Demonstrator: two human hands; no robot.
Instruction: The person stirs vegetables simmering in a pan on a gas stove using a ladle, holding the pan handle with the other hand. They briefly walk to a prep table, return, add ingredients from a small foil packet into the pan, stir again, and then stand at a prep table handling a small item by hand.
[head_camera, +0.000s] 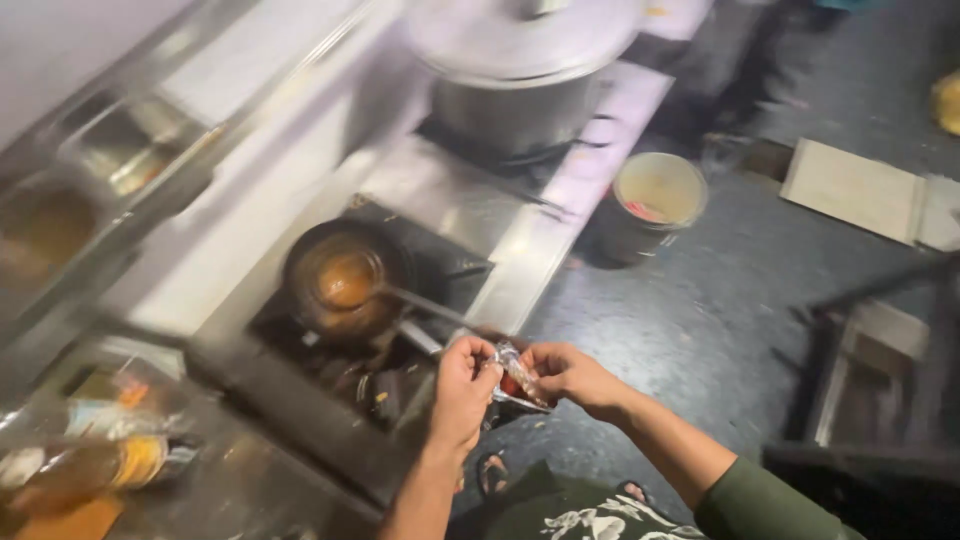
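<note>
Both hands meet just past the stove's front edge, over the floor. Left hand (462, 388) and right hand (565, 375) each pinch one end of a small clear packet (517, 377) w/ something red inside; fingers curled tight on it, packet stretched betw. them.

On the stove (440, 195), near its front edge: dark pan (345, 280) w/ brown sauce, handle pointing toward the hands. Big lidded metal pot (520, 70) at the far end. Bucket (655, 200) on the floor just beside the stove's front edge. Bottles (95, 455) at the near left corner, blurred.
</note>
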